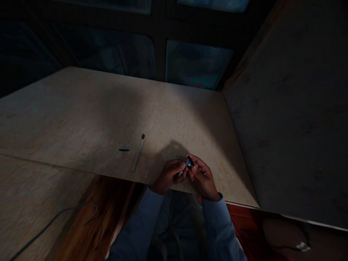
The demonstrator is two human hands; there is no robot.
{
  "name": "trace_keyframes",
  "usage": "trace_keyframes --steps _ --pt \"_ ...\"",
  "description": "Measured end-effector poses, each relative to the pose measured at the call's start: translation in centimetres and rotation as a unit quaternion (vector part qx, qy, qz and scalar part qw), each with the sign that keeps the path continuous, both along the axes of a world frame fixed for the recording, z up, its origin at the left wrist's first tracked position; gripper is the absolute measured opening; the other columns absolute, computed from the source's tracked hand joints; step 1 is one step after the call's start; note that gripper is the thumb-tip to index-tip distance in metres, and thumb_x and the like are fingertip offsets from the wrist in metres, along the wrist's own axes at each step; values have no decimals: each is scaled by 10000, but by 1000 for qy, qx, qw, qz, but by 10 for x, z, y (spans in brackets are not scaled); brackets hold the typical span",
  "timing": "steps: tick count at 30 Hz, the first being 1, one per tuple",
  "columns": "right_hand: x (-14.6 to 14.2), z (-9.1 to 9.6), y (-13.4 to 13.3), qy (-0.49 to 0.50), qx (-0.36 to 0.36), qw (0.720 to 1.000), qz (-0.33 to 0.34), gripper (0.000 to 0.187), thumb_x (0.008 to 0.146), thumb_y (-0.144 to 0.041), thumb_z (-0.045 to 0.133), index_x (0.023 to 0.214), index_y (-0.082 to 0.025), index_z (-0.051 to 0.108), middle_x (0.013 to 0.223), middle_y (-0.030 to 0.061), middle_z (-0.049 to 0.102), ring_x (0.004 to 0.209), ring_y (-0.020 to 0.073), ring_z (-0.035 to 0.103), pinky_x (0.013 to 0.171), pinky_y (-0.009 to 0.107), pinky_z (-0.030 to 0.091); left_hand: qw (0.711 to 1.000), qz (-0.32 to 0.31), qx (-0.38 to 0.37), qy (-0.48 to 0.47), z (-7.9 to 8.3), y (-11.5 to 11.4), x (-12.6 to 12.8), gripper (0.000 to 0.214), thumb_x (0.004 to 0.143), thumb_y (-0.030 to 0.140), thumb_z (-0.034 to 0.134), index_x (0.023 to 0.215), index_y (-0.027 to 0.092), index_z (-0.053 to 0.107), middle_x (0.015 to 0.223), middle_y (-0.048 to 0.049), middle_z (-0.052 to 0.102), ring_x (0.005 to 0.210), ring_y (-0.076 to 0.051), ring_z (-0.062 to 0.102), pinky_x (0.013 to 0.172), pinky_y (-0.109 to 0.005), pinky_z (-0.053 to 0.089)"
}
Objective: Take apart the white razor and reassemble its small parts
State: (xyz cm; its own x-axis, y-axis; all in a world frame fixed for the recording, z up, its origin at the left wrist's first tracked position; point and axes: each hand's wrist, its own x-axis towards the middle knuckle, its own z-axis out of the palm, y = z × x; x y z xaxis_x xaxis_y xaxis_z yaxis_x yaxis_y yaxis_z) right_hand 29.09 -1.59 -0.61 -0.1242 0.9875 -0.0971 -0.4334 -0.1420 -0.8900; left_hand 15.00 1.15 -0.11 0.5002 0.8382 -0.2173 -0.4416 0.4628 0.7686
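Note:
Near the table's front edge, a small razor (189,162) with a dark, shiny, triangular head is held between my two hands. My left hand (169,174) is closed around its handle, the thumb just below the head. The fingers of my right hand (202,176) pinch the head from the other side. Fingers cover part of the handle. To the left of my hands lies a toothbrush (137,154) with a pale handle and dark bristles, slanting away from the edge. Beside it is a short dark green strip (124,149), whose kind I cannot make out.
The pale table (174,108) reaches back to dark window panes (198,63). A patterned panel (293,119) rises along its right side. At the lower left, a grey cable (51,225) hangs across another pale surface and a wooden part (81,221). The light is dim.

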Motion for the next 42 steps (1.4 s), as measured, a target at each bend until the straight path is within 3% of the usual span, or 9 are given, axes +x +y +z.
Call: trace_keyframes --steps 5,9,13,17,22,26,32,39,42 --pt "-3 5 1 19 19 999 -45 496 857 -469 682 1259 -194 585 583 -47 425 544 99 363 599 255 328 998 42 1 -38 -6 1 2 447 784 540 727 793 124 563 565 7 487 423 -73 392 440 -215 294" --pt "-2 11 4 20 20 993 -115 461 846 -404 703 1234 -182 591 598 -46 441 531 78 351 552 225 295 991 109 -30 -69 -10 2 4 457 755 517 776 878 127 570 700 -11 542 503 -77 455 483 -207 353" --pt "5 9 0 -5 -7 984 -176 486 812 -396 735 1222 -179 587 662 -32 480 565 81 402 536 216 315 988 133 -48 -67 -10 3 6 458 722 445 825 971 113 629 818 -41 575 634 -87 520 570 -195 425" --pt "14 4 -10 -54 -40 974 -214 538 758 -437 770 1195 -170 605 711 -12 522 597 99 443 555 232 355 989 146 -27 11 -8 2 11 484 681 427 846 1013 128 660 871 -59 622 715 -123 588 640 -216 472" --pt "26 5 -22 -178 -29 947 -267 559 756 -480 749 1175 -130 627 698 0 539 632 118 472 623 264 392 974 170 36 143 -5 6 25 427 710 500 773 864 116 666 735 -52 631 636 -136 589 612 -229 451" --pt "32 9 -28 -214 -14 937 -276 563 776 -492 721 1182 -113 630 675 -6 511 619 119 470 614 262 394 949 204 81 226 2 21 38 356 739 467 702 791 114 685 703 -52 653 656 -140 591 615 -216 423" --pt "33 13 -33 -202 -2 935 -291 540 772 -481 725 1169 -125 640 689 -5 501 630 116 485 627 256 418 917 141 187 324 12 43 66 298 834 380 598 715 127 700 714 -39 683 676 -137 616 620 -207 401" --pt "33 10 -36 -206 18 938 -279 497 801 -449 704 1172 -124 645 691 2 516 639 127 509 641 267 450 843 73 274 457 11 54 95 176 879 252 641 766 134 707 771 -43 709 678 -118 623 610 -210 359" --pt "34 2 -36 -208 11 939 -272 484 813 -445 699 1175 -129 647 725 11 536 678 134 533 673 273 460 794 40 291 532 12 56 96 212 907 277 622 770 142 712 808 -62 719 704 -135 641 618 -232 356"
